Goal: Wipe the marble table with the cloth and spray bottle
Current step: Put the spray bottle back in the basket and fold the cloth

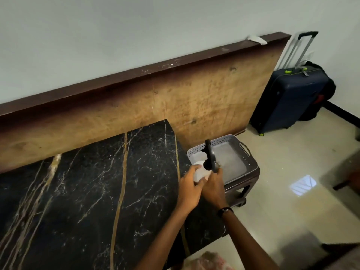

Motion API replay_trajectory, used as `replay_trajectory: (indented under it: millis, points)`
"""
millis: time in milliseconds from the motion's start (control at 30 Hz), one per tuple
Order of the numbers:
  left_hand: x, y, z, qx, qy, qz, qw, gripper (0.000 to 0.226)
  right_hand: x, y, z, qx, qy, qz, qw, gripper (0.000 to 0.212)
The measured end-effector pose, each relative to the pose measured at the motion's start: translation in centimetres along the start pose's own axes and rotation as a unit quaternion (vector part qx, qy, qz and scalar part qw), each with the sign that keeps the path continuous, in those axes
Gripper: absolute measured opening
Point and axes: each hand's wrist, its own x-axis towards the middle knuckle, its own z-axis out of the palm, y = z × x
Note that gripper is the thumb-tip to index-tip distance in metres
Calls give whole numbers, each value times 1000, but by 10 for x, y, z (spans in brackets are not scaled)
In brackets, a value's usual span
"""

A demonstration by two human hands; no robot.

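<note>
Gripping the spray bottle [202,172] upright off the tabletop's [97,191] right edge: left hand [190,185] wrapped round the body, right hand [213,187] closed at the trigger, nozzle pointing away; marble lying leftward.

A pale grey wall [136,36] backs a long wooden board [194,98] with a dark top edge. Glossy cream floor tiles [282,172] reflect a bright patch of window light. A navy suitcase [290,100], handle extended, stands in the corner beside the board.
</note>
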Motion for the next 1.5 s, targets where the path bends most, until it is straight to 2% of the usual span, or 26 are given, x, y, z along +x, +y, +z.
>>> replay_trajectory:
  millis: [100, 333, 600, 700, 833, 1000, 1067, 1167, 1300, 1367, 1500]
  points:
    - [22, -11, 28, -63, -31, -60, 996, 37, 35, 32, -9, 12, -20, 15, 1000, 66]
    - [80, -31, 94, -129, -31, -194, 972, 41, 112, 113, 12, 23, -80, 68, 994, 93]
    - [125, -62, 137, -183, 35, -274, 943, 55, 154, 181, 78, -2, -160, 67, 985, 82]
    - [135, -72, 141, -192, 62, -288, 936, 56, 154, 196, 93, 7, -158, 55, 986, 77]
    - [142, -79, 137, -195, 87, -289, 933, 55, 150, 198, 100, 73, -130, 78, 986, 91]
    - [137, -67, 132, -202, 90, -276, 935, 53, 148, 183, 84, 38, -169, 95, 980, 94]
    - [132, -58, 125, -212, 100, -271, 934, 49, 146, 175, 71, 21, -157, 110, 981, 95]
    - [116, -45, 105, -224, 132, -253, 932, 43, 133, 156, 40, 49, -72, 139, 986, 89]
    - [78, -38, 69, -288, 190, -245, 906, 35, 87, 100, 0, 158, 62, 170, 971, 50]
    - [51, -43, 43, -326, 225, -238, 887, 29, 59, 65, 5, 196, 37, 132, 971, 42]
    - [-13, -70, -22, -346, 297, -232, 859, 22, -1, -12, 58, 227, -112, 41, 967, 39]
